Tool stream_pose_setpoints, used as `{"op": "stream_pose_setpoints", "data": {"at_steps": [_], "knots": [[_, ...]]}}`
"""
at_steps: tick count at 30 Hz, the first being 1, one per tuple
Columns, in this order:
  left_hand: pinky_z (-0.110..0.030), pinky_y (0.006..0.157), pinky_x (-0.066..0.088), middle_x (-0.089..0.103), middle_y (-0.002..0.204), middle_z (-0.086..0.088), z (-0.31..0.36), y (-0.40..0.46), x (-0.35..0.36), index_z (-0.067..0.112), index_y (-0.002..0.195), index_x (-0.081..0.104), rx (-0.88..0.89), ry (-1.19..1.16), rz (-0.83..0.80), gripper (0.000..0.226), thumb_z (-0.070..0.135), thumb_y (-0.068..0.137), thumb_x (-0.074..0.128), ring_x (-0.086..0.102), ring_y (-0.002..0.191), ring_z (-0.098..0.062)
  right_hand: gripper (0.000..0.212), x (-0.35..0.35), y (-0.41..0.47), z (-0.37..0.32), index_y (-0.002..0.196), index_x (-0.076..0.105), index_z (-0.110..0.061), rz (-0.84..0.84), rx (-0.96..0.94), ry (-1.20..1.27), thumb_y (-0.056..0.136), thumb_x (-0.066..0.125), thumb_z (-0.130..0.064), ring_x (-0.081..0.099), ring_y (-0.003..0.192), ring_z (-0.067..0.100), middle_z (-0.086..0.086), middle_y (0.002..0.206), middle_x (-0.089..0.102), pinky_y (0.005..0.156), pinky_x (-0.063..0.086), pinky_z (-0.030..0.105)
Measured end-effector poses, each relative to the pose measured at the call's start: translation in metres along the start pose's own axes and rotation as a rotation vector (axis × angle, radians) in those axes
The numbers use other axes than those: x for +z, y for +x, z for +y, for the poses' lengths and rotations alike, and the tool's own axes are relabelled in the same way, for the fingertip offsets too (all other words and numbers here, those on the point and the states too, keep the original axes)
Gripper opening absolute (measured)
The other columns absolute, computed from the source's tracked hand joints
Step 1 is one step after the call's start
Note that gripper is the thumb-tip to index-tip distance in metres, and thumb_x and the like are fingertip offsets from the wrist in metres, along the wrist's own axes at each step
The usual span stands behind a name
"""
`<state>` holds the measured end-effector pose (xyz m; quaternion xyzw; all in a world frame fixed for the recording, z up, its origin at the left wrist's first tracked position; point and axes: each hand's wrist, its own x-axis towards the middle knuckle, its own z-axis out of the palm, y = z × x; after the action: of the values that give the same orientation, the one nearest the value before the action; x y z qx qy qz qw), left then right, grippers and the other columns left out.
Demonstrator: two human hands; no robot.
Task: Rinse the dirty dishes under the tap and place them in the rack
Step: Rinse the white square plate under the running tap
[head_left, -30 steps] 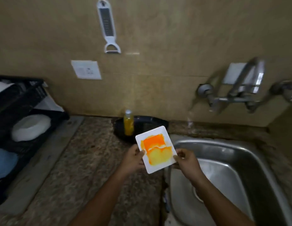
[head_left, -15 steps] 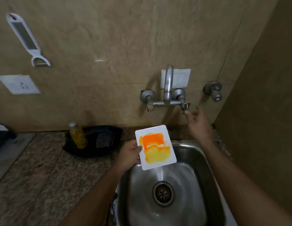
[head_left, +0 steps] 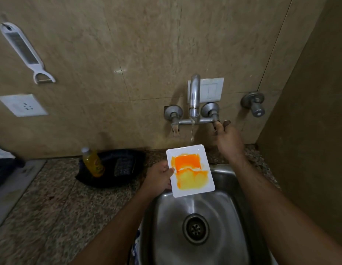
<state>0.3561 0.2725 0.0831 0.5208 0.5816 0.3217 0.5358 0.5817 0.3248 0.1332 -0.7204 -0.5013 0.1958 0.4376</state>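
Note:
A white rectangular plate smeared with orange and yellow is tilted over the back left corner of the steel sink. My left hand grips the plate by its left edge. My right hand is closed on the right lever of the wall tap. A thin stream of water falls from the spout, just above the plate's top edge. Only a dark edge of the rack shows at the far left.
A yellow soap bottle stands in a black tray on the granite counter, left of the sink. A white peeler and a socket are on the wall. A side wall closes the right.
My right hand let go of the plate and took the right tap lever. Water now runs from the spout. The view swung right, from the rack to the sink.

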Motion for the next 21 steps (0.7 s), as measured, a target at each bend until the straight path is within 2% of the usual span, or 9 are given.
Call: {"op": "stream_pose_setpoints", "data": {"at_steps": [2,5,9,11,13,14,16,19,21], "knots": [[-0.02,0.046,0.049,0.071,0.085,-0.008,0.0,0.001,0.002,0.006,0.104,0.062,0.004,0.008,-0.007,0.014,0.007,0.101,0.048,0.069,0.06,-0.009,0.035,0.001,0.0,0.001,0.077,0.056,-0.023,-0.009,0.041,0.092,0.103,0.041,-0.041,0.064,0.072,0.017,-0.003,0.075,0.068,0.068,0.05,0.038],[-0.021,0.045,0.049,0.071,0.087,-0.012,-0.002,0.002,0.004,0.007,0.1,0.061,-0.008,0.004,-0.019,0.013,0.006,0.101,0.048,0.068,0.061,-0.014,0.036,0.001,-0.001,0.002,0.075,0.057,-0.023,-0.005,0.061,0.163,0.102,0.044,-0.042,0.066,0.071,0.018,-0.002,0.073,0.069,0.072,0.055,0.045],[-0.038,0.061,0.06,0.073,0.096,-0.018,-0.01,0.006,0.006,0.008,0.102,0.065,-0.017,-0.005,-0.013,0.016,0.005,0.099,0.049,0.073,0.076,-0.029,0.031,0.002,0.0,0.002,0.081,0.058,-0.022,-0.025,0.089,0.231,0.101,0.045,-0.041,0.069,0.072,0.022,0.0,0.076,0.071,0.073,0.057,0.051],[-0.039,0.062,0.061,0.073,0.097,-0.016,-0.011,0.008,0.007,0.007,0.106,0.065,-0.024,0.0,-0.022,0.018,0.004,0.099,0.049,0.073,0.078,-0.029,0.029,0.001,-0.001,0.004,0.087,0.062,-0.021,-0.061,0.123,0.293,0.101,0.046,-0.041,0.07,0.077,0.025,0.004,0.083,0.072,0.075,0.058,0.054],[-0.032,0.052,0.058,0.073,0.094,-0.011,-0.012,0.01,0.009,0.008,0.107,0.064,-0.036,-0.006,-0.034,0.017,0.004,0.099,0.049,0.072,0.07,-0.021,0.033,-0.001,-0.002,0.003,0.093,0.066,-0.017,-0.085,0.16,0.335,0.101,0.046,-0.042,0.07,0.08,0.026,0.008,0.085,0.072,0.077,0.058,0.05],[-0.028,0.05,0.056,0.072,0.092,-0.009,-0.014,0.011,0.011,0.009,0.106,0.063,-0.04,0.001,-0.04,0.016,0.005,0.1,0.049,0.071,0.067,-0.017,0.036,-0.002,-0.005,0.002,0.096,0.067,-0.015,-0.093,0.173,0.331,0.102,0.044,-0.043,0.068,0.08,0.025,0.008,0.085,0.071,0.072,0.057,0.044],[-0.027,0.051,0.055,0.072,0.091,-0.007,-0.015,0.014,0.013,0.013,0.104,0.063,-0.038,0.035,-0.049,0.015,0.008,0.1,0.05,0.071,0.068,-0.016,0.037,0.0,-0.013,0.003,0.107,0.067,-0.013,-0.05,0.156,0.235,0.103,0.041,-0.04,0.062,0.076,0.019,0.001,0.084,0.067,0.062,0.045,0.033],[-0.029,0.052,0.054,0.071,0.087,-0.007,-0.019,0.021,0.017,0.019,0.096,0.063,-0.045,0.046,-0.073,0.016,0.01,0.1,0.05,0.07,0.067,-0.017,0.028,0.012,-0.046,0.018,0.122,0.06,-0.014,0.181,-0.035,0.005,0.099,0.046,-0.022,0.057,0.094,0.018,0.0,0.106,0.062,0.074,0.037,0.026],[-0.027,0.049,0.052,0.069,0.08,-0.005,-0.019,0.025,0.021,0.016,0.095,0.063,-0.051,0.054,-0.078,0.017,0.008,0.1,0.049,0.069,0.063,-0.016,0.033,0.022,-0.074,0.033,0.118,0.063,-0.012,0.153,-0.241,-0.062,0.091,0.045,-0.018,0.058,0.104,0.021,0.005,0.113,0.062,0.082,0.039,0.023]]}}
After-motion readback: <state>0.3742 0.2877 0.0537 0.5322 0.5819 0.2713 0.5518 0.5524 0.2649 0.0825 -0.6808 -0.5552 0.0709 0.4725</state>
